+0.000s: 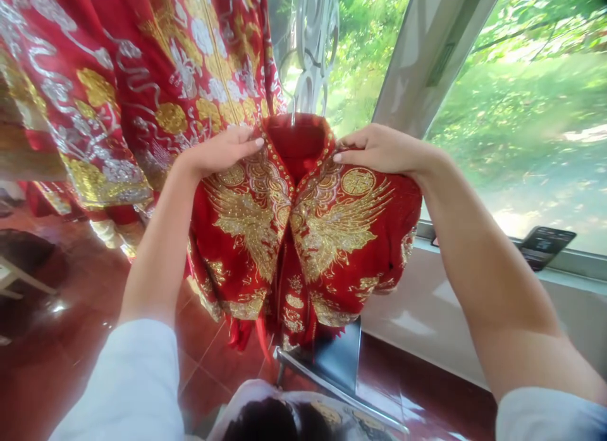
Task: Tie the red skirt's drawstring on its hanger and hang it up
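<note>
A red jacket (303, 239) with gold and silver embroidery hangs on a hanger whose metal hook (293, 112) shows above its collar. My left hand (220, 151) is closed on the jacket's left shoulder beside the collar. On the other side of the collar, my right hand (379, 149) grips the right shoulder. Both arms are raised in front of me, holding the jacket up at the shoulders.
More red embroidered garments (118, 81) hang at the upper left. A large window (521, 112) with greenery outside fills the right, with a white sill (474, 289) below. A dark card (543, 245) lies on the sill. Red tiled floor (61, 340) lies below; a person's dark hair (275, 422) shows at the bottom.
</note>
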`<state>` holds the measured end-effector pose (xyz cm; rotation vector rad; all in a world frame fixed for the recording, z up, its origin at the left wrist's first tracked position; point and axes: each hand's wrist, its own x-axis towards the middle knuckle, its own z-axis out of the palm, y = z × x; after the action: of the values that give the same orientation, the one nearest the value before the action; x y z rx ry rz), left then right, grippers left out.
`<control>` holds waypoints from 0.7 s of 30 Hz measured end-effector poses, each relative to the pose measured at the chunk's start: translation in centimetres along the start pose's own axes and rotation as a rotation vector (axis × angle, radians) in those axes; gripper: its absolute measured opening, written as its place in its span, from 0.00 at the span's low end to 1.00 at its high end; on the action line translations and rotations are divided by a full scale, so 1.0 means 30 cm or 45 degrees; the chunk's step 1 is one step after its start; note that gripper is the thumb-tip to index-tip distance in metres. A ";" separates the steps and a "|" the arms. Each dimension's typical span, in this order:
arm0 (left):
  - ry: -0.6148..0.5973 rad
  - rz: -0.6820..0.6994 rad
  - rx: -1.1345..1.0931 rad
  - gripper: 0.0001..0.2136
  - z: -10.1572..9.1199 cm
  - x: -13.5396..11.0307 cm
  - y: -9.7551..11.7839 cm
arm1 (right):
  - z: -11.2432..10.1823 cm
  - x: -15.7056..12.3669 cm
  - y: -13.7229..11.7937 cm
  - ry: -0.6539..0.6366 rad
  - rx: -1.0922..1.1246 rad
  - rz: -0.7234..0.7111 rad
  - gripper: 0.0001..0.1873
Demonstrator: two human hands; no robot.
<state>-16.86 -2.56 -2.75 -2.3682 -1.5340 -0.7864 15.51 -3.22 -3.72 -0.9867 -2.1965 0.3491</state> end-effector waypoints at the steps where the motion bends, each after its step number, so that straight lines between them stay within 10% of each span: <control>1: 0.036 -0.064 -0.016 0.31 0.001 0.003 -0.007 | -0.009 0.005 -0.003 -0.115 -0.021 0.084 0.21; 5: 0.123 -0.130 -0.117 0.32 0.003 -0.011 0.021 | -0.055 0.006 -0.020 -0.415 -0.065 0.206 0.31; 9: 0.454 -0.006 -0.057 0.29 0.094 -0.175 0.152 | 0.040 -0.126 -0.039 0.314 -0.490 0.022 0.19; 13: 0.909 -0.099 0.208 0.34 0.418 -0.490 0.284 | 0.474 -0.386 -0.013 1.106 -0.655 -0.012 0.26; 17: 0.712 -0.432 0.351 0.26 0.752 -0.753 0.301 | 0.956 -0.590 0.117 0.968 -0.472 0.148 0.32; 21: 0.607 -0.762 0.262 0.17 0.822 -0.912 0.234 | 1.061 -0.683 0.249 0.902 -0.352 0.414 0.30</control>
<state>-11.34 -15.90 -37.34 -1.4299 -1.9811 -1.1371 7.31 -12.15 -40.35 -1.3684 -1.4617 -0.1582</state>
